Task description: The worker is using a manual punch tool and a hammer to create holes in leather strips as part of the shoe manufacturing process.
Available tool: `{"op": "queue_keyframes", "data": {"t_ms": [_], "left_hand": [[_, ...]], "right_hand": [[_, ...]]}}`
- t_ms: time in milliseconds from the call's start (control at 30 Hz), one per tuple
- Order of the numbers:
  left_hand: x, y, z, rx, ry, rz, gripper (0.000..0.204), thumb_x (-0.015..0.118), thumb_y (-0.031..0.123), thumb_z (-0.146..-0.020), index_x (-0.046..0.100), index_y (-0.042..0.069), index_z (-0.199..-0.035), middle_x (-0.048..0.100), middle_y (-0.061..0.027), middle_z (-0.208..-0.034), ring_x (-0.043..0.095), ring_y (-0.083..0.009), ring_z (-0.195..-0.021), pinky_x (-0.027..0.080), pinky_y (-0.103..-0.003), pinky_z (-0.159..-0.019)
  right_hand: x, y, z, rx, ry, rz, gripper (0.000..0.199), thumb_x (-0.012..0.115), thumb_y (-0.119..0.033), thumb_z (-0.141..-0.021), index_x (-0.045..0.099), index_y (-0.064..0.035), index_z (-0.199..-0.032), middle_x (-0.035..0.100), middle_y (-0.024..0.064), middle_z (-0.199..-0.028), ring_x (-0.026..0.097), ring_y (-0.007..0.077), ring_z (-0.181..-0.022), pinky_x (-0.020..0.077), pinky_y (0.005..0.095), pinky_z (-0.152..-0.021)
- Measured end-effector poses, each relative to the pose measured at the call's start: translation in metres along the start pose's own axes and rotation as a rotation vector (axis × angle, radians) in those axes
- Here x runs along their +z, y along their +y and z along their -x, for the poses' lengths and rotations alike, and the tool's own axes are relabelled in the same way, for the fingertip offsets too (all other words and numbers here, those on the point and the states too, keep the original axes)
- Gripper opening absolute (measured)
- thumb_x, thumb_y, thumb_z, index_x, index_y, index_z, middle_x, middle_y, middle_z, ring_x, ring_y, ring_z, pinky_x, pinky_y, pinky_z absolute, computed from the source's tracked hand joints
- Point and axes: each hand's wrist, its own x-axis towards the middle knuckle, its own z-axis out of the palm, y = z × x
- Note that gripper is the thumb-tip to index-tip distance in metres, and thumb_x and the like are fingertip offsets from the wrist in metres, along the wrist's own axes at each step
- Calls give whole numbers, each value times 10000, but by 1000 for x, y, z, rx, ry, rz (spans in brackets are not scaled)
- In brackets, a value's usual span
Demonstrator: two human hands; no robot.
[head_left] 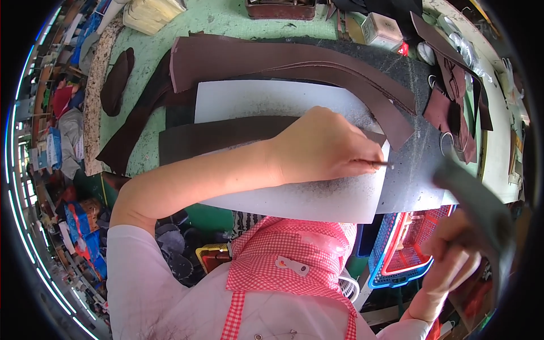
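Note:
My left hand (326, 147) reaches across a white cutting board (266, 99) and pinches a thin dark metal tool (381, 164) upright-ish against the board's right edge. Under my wrist lies a dark brown leather strip (215, 136). My right hand (450, 255) is raised at the lower right, gripping the handle of a blurred grey hammer (473, 195) whose head hangs above and right of the tool. A red checked apron (289, 255) covers my chest.
Longer brown leather strips (283, 59) curve over a dark stone slab (413, 130) on the green bench. More leather pieces and metal rings (453, 107) lie at right. A small box (382, 28) stands behind. Red and blue plastic baskets (405, 249) sit below the bench edge.

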Motion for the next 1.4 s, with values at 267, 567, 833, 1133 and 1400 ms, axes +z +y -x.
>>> {"op": "queue_keyframes", "data": {"t_ms": [267, 567, 833, 1133, 1400], "left_hand": [[-9, -7, -3, -208, -74, 385, 180, 672, 159, -849, 688, 35, -978, 726, -83, -900, 713, -148, -821, 550, -243, -764], [-14, -7, 1, -244, -69, 374, 153, 668, 109, -859, 683, 16, -980, 723, -80, -923, 709, -146, -858, 547, -245, -781], [-19, -13, 0, -211, -125, 464, 170, 650, 91, -872, 683, -22, -995, 721, -98, -946, 706, -154, -873, 553, -261, -820], [-11, -8, 9, 126, 66, -114, 103, 707, 187, -802, 690, 131, -887, 674, -46, -731, 656, -242, -653, 502, -303, -574], [-19, -19, 2, -236, -84, 512, 203, 694, 147, -856, 680, -1, -995, 723, -80, -881, 694, -108, -826, 540, -235, -773]], "right_hand": [[-6, -15, -70, -94, -935, -594, 355, 578, -337, -908, 560, 17, -924, 501, 20, -623, 448, 77, -500, 335, 215, -487], [14, -29, -40, -31, -230, -404, 429, 535, -408, -955, 513, 13, -872, 490, 37, -651, 470, 99, -547, 369, 232, -517], [-58, -41, -128, 297, -1602, -267, 85, 597, -50, -892, 612, 34, -893, 634, 143, -859, 641, 234, -861, 489, 374, -844], [1, 13, -14, -53, -240, -185, 315, 529, -303, -951, 536, 12, -936, 494, 45, -690, 430, 96, -609, 322, 249, -580], [5, -40, -63, -50, -102, -410, 507, 499, -471, -974, 526, 32, -915, 427, 2, -587, 383, 28, -467, 311, 162, -436]]}}
